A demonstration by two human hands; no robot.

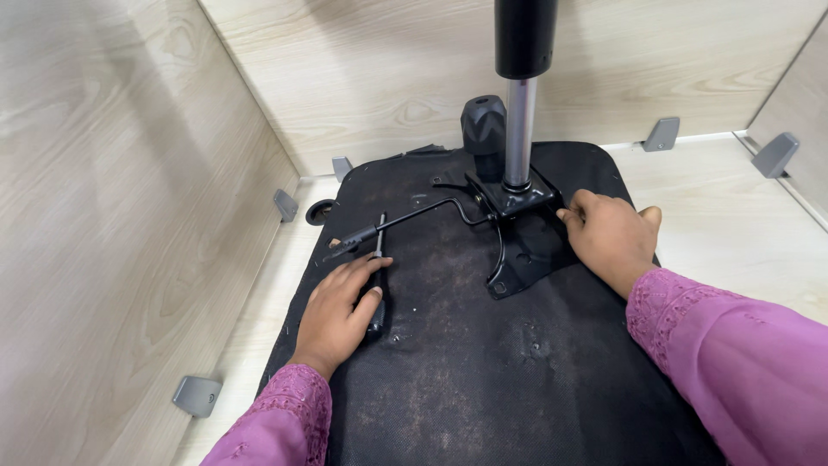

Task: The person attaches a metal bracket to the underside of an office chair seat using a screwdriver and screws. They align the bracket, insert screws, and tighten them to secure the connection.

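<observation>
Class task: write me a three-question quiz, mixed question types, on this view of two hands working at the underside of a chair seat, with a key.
1. True or false: the right hand rests on the wooden wall.
2. Which hand lies on the screwdriver? A left hand B right hand C neither
3. Fill in: the metal column rises from the black ____ plate on the seat underside.

Key: 1 false, it touches the plate's edge. 2 A. 3 mounting.
</observation>
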